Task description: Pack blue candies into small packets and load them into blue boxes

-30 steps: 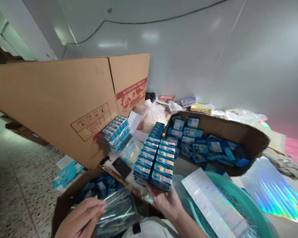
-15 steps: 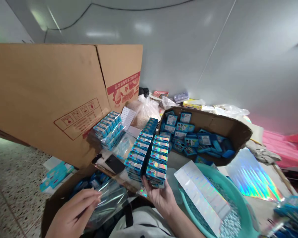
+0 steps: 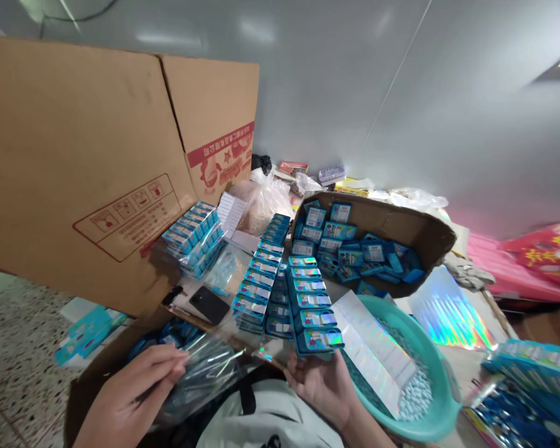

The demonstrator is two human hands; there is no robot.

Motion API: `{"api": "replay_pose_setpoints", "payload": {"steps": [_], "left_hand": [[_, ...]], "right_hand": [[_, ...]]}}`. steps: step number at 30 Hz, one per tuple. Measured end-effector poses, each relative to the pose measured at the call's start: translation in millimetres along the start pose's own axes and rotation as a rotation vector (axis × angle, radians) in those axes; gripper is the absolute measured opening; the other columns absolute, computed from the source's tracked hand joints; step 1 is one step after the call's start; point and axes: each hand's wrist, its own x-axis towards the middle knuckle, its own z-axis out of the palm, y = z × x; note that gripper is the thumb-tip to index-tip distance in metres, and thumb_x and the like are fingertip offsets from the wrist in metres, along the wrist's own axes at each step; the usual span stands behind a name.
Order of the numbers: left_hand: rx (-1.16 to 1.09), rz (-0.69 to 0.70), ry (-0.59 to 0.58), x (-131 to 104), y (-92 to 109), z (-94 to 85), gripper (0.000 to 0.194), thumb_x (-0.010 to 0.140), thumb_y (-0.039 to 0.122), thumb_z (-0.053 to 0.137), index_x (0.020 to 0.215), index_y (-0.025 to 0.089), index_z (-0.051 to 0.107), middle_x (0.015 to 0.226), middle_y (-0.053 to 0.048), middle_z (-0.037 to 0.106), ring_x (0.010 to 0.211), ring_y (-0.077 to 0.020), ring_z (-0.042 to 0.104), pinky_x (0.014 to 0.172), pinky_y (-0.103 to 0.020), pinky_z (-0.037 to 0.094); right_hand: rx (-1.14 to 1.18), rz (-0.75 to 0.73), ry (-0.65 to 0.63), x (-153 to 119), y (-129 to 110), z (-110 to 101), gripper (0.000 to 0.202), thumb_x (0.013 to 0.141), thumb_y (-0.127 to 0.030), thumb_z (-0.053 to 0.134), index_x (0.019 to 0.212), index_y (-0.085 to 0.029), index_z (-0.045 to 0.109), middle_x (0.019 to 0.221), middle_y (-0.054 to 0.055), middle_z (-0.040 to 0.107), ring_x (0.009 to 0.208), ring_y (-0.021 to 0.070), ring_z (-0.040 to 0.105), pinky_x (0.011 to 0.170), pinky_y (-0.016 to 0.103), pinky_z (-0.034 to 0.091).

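Observation:
My left hand (image 3: 133, 392) is closed, its fingers pinching the edge of a clear plastic bag (image 3: 212, 367). The bag hangs over an open carton (image 3: 102, 373) with blue packs in it. On the right, my right hand (image 3: 324, 382) grips the near end of a row of small blue boxes (image 3: 315, 302) with shiny labels. That row tilts away from me, and part of the palm is hidden beneath it. Just left of it stand more stacked rows of blue boxes (image 3: 256, 283) on the table.
A tall cardboard box (image 3: 98, 143) rises at the left. Behind are a wrapped stack of blue boxes (image 3: 193, 236) and a carton of loose blue boxes (image 3: 434, 242). A black phone (image 3: 208, 305) lies in front. A turquoise basin (image 3: 448, 398) with pale pellets stands at right.
My right hand has moved right with a row of blue boxes, opening a gap from the stacked rows. My left hand still pinches the plastic bag. The camera view has shifted slightly.

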Motion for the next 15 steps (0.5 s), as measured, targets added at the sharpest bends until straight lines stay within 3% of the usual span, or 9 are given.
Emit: {"api": "replay_pose_setpoints", "payload": {"steps": [2, 5, 9, 12, 15], "left_hand": [[-0.011, 0.019, 0.001, 5, 0, -0.4, 0.011, 0.087, 0.033, 0.068, 0.095, 0.027, 0.072, 0.097, 0.003, 0.074, 0.092, -0.0090, 0.071, 0.089, -0.009, 0.049], [-0.021, 0.022, -0.004, 11, 2, 0.0, 0.010, 0.087, 0.032, 0.067, 0.094, 0.027, 0.072, 0.099, 0.003, 0.073, 0.093, -0.0094, 0.070, 0.088, -0.010, 0.049], [-0.016, 0.043, 0.000, 10, 6, 1.8, 0.012, 0.087, 0.030, 0.067, 0.097, 0.027, 0.073, 0.100, 0.002, 0.073, 0.092, -0.0101, 0.070, 0.087, -0.011, 0.051], [-0.014, 0.070, 0.016, 4, 7, 1.7, 0.012, 0.087, 0.029, 0.067, 0.098, 0.026, 0.072, 0.099, 0.001, 0.074, 0.094, -0.0117, 0.070, 0.086, -0.013, 0.052], [-0.020, 0.076, 0.036, -3, 9, -1.3, 0.013, 0.087, 0.028, 0.067, 0.099, 0.026, 0.072, 0.099, 0.001, 0.074, 0.097, -0.0128, 0.070, 0.089, -0.016, 0.052]], "right_hand": [[-0.059, -0.034, -0.008, -6, -3, -8, 0.050, 0.089, -0.051, 0.051, 0.110, -0.008, 0.067, 0.116, 0.017, 0.069, 0.118, 0.0302, 0.060, 0.107, 0.048, 0.042], [-0.063, -0.146, -0.024, -5, -5, -12, 0.038, 0.093, -0.036, 0.049, 0.117, -0.011, 0.065, 0.130, 0.014, 0.064, 0.128, 0.0236, 0.054, 0.109, 0.039, 0.042], [-0.027, -0.145, -0.042, 1, -11, -11, 0.037, 0.092, -0.032, 0.053, 0.122, -0.011, 0.061, 0.129, 0.013, 0.064, 0.115, 0.0160, 0.062, 0.101, 0.027, 0.046], [-0.047, -0.162, -0.031, -4, -15, -13, 0.044, 0.089, -0.037, 0.058, 0.126, -0.014, 0.059, 0.125, 0.013, 0.067, 0.113, 0.0185, 0.063, 0.096, 0.029, 0.050], [-0.086, -0.162, 0.071, -20, -17, -17, 0.045, 0.090, -0.038, 0.054, 0.129, -0.016, 0.056, 0.117, 0.014, 0.070, 0.100, 0.0196, 0.068, 0.089, 0.033, 0.053]]}}
